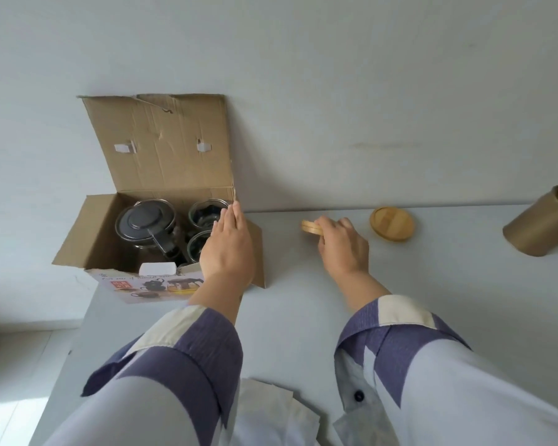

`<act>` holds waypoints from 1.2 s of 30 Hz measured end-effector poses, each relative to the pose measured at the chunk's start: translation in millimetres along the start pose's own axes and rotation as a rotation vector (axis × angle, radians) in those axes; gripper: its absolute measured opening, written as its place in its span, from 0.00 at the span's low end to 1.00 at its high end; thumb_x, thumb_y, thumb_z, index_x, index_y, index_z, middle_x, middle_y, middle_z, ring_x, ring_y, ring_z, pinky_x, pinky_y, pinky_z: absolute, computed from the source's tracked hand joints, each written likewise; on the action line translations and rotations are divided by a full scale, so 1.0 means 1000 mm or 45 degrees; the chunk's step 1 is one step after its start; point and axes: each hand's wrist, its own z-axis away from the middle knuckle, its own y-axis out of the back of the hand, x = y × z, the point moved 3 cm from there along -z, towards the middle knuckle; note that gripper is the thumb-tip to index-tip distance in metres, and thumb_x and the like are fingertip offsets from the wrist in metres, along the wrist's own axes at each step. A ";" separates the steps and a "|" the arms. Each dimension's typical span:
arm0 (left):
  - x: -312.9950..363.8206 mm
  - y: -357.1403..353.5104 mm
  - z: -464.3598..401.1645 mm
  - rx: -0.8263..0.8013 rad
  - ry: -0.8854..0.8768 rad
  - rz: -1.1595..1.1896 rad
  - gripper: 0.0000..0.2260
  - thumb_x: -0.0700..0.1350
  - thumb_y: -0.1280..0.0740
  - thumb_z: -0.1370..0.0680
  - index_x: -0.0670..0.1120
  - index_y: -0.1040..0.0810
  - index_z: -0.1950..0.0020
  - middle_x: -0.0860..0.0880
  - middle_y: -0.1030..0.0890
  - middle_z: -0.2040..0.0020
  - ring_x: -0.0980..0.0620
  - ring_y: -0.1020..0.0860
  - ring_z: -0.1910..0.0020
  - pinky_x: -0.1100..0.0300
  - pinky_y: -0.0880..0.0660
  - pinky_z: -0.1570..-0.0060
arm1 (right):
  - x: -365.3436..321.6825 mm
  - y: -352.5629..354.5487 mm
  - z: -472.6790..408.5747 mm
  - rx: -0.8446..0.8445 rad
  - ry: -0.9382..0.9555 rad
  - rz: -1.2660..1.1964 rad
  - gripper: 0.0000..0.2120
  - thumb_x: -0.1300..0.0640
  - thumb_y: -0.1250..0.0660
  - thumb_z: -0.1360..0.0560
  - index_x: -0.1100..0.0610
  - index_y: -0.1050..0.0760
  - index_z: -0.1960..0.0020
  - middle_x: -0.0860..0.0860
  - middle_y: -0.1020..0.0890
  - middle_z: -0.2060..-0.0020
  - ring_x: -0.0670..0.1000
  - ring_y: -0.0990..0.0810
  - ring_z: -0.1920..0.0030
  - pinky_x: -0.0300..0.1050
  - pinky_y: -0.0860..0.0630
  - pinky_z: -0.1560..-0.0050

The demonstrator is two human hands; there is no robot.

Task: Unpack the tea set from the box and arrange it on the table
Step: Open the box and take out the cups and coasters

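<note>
One open brown cardboard box (87,239) at the left edge of the pale grey table (432,300). Inside: one glass teapot with a dark lid (145,225), two glass cups (207,211) visible. Left hand (227,249) over the box's right side, fingers straight and together, gripping nothing. Right hand (343,244) pinches one round wooden coaster (311,227). A second wooden coaster (391,223) lies flat just right. One gold metal tin (543,223) far right.

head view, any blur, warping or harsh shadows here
Head view: soft, even light; the box casts only a faint shadow on the wall. Wide-angle warping tilts the gold tin at the right edge. The right hand looks slightly motion-blurred; the sleeves look soft.
</note>
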 end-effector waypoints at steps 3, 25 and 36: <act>0.000 -0.001 -0.002 0.018 0.006 -0.014 0.30 0.32 0.52 0.22 0.43 0.58 0.22 0.48 0.51 0.21 0.51 0.51 0.23 0.58 0.45 0.28 | 0.001 -0.016 -0.001 0.026 0.048 0.177 0.19 0.68 0.22 0.48 0.55 0.23 0.62 0.50 0.22 0.74 0.54 0.20 0.64 0.36 0.43 0.78; 0.000 -0.001 -0.003 0.043 0.019 -0.028 0.30 0.34 0.51 0.22 0.44 0.58 0.22 0.49 0.51 0.21 0.52 0.50 0.23 0.59 0.43 0.29 | 0.013 -0.064 -0.014 -0.141 0.098 0.008 0.14 0.67 0.34 0.28 0.56 0.19 0.46 0.50 0.18 0.48 0.58 0.25 0.44 0.44 0.30 0.63; -0.005 0.003 0.000 -0.038 -0.044 0.014 0.27 0.39 0.51 0.20 0.41 0.56 0.22 0.47 0.50 0.21 0.52 0.53 0.23 0.57 0.55 0.25 | -0.031 -0.009 -0.009 -0.122 0.088 -0.108 0.11 0.61 0.35 0.25 0.55 0.19 0.45 0.51 0.16 0.50 0.57 0.24 0.45 0.47 0.29 0.49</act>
